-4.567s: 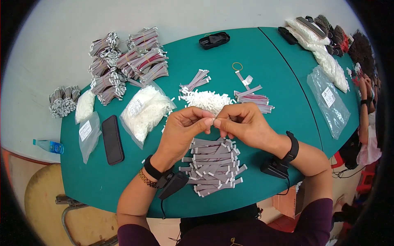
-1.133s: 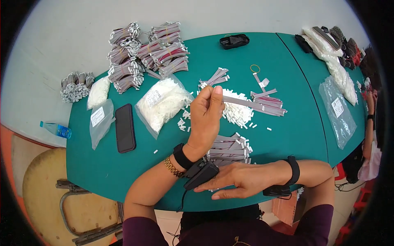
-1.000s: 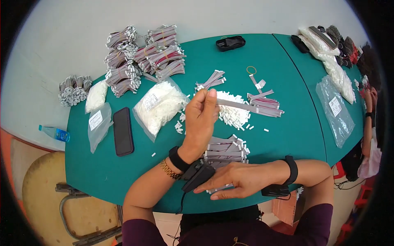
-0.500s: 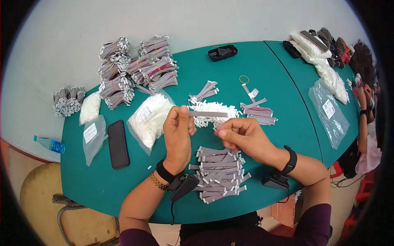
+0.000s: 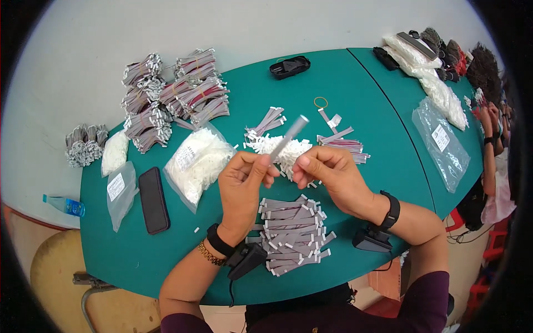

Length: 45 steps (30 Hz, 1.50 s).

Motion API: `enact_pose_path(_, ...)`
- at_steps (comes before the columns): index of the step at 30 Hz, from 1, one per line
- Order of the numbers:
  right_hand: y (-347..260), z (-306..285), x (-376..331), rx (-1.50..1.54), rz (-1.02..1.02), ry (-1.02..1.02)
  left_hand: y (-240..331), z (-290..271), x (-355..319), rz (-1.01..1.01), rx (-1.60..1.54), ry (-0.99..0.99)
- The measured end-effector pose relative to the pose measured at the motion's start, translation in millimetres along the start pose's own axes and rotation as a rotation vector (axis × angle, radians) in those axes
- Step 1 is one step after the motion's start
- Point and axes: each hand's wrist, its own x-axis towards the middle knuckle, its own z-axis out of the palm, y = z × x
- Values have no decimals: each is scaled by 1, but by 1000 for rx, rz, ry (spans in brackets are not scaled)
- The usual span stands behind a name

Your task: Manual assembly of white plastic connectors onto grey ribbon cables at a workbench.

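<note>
On the round green table (image 5: 355,94), a stack of grey flat ribbon cables (image 5: 291,233) lies below both hands. The left hand (image 5: 241,186) pinches one grey ribbon cable strip (image 5: 288,136) upright; the right hand (image 5: 330,172) curls beside it, fingertips pinched together.

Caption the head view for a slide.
Left hand holds up a grey ribbon cable; right hand beside it.

You see: black phone (image 5: 154,200) left of centre | water bottle (image 5: 64,205) at left edge | yellow rubber band (image 5: 320,102) upper centre | clear bag (image 5: 441,141) at right
</note>
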Motion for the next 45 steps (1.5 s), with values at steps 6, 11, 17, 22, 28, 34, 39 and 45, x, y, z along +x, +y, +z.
enact_pose_path(6,1,7,6,-6,-40,208,0,9,-5,-59,-14,-118)
enact_pose_path(11,-3,6,5,31,-129,190,-3,3,-8,-94,64,-299)
enact_pose_path(17,-3,5,-1,-40,8,-75,6,3,-1,9,20,-203)
enact_pose_path(22,7,7,-3,-160,35,-126,4,0,-5,31,19,-157)
enact_pose_path(28,4,10,-5,-60,40,-106,7,3,-8,-37,-43,-159)
enact_pose_path(34,1,10,-6,-135,109,-119,11,5,-7,-85,-35,-112)
enact_pose_path(39,1,11,-7,-146,114,-93,8,5,-8,-43,-9,-106)
enact_pose_path(45,1,10,-6,-205,53,-70,8,4,-8,-91,13,-81)
